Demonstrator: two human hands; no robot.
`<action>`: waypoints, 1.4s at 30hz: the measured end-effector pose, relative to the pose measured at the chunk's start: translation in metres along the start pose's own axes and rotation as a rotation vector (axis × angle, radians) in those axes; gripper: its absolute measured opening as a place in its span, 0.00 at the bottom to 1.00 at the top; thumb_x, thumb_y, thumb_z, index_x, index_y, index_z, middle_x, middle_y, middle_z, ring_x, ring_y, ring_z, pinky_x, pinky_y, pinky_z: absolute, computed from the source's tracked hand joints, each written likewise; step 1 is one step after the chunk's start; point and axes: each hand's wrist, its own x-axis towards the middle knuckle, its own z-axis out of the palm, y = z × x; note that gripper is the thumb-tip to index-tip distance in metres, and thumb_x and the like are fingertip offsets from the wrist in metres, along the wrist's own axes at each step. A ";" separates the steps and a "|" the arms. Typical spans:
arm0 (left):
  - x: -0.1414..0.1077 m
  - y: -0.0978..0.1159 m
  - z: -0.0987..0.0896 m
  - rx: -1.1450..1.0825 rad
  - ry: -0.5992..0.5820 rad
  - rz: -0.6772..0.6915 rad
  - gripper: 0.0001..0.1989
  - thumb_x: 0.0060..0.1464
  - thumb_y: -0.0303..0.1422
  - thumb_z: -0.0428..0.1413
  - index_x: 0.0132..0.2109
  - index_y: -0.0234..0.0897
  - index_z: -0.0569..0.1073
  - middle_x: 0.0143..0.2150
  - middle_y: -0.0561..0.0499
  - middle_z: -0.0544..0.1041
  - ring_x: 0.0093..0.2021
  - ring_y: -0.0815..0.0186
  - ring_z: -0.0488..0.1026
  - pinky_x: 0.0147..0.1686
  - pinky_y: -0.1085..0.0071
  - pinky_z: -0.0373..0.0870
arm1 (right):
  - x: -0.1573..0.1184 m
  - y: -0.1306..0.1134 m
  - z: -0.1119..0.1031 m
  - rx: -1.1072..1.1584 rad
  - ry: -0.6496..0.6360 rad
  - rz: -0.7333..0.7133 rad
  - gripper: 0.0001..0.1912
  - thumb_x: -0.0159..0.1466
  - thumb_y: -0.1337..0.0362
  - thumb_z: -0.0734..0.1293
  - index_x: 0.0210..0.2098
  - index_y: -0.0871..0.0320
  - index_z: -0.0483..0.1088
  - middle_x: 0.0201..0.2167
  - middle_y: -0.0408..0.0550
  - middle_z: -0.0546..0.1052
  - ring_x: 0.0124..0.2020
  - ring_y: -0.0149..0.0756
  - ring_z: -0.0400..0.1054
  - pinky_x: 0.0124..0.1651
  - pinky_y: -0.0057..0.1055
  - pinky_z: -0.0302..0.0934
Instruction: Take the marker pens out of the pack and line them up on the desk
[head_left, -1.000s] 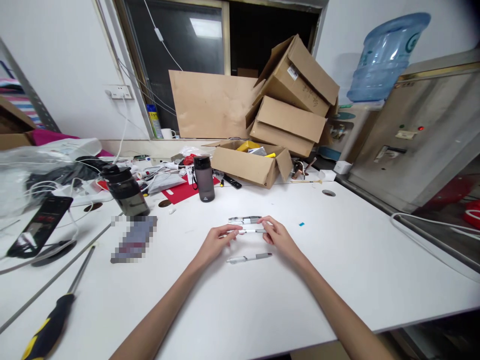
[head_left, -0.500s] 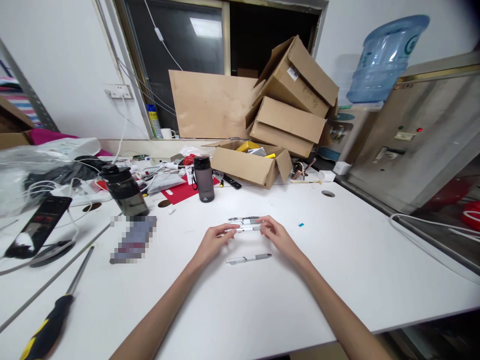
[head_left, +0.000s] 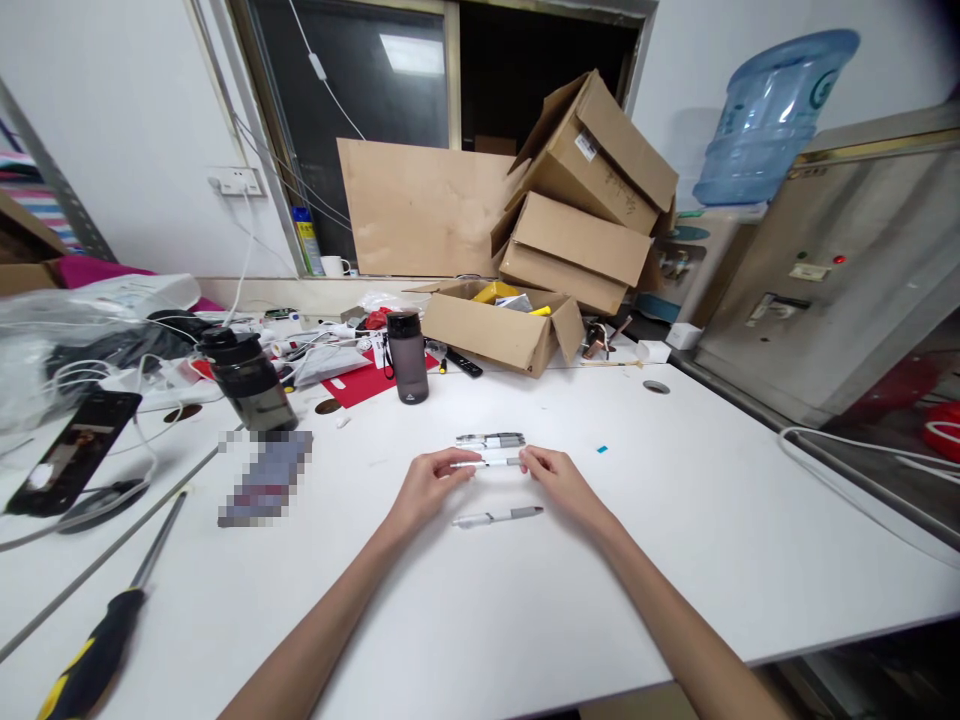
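Step in hand, as I judge it: a two-handed hold and lining-up of one pen. The held pen (head_left: 501, 463) lies crosswise between left hand (head_left: 429, 488) and right hand (head_left: 559, 483), roughly level, grey end to the right. Whether it clears the bench (head_left: 600, 610) or rests on it, cannot tell.

Grips: left one pinching the white end, thumb below, fingers above; right one pinching at the grey end, thumb and fingertips close together. Exact contact at the right is small and partly hidden.

Nearby: a clear pen (head_left: 487, 437) and a white pen (head_left: 495, 445) lie close together just beyond the held one, nearly parallel to it. The near pen (head_left: 498, 517) sits apart on the person's side, slightly aslant, dark tip right. Dark bottle (head_left: 411, 365) upright farther back; blue scrap (head_left: 601, 450) off to the right.

Any move from here calls for both pinches working evenly, keeping the pen level and fingertips off the pair behind. A lopsided release could roll it.

Pose: forearms reach in from the lower edge, converging; hands low over the bench, fingers turned inward, facing each other.
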 end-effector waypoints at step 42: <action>0.003 -0.004 -0.001 -0.129 -0.008 -0.064 0.17 0.64 0.45 0.50 0.46 0.38 0.75 0.47 0.44 0.77 0.41 0.61 0.76 0.37 0.68 0.74 | 0.018 0.000 -0.023 1.406 0.212 0.034 0.07 0.67 0.64 0.65 0.32 0.55 0.64 0.23 0.37 0.57 0.22 0.28 0.54 0.26 0.25 0.58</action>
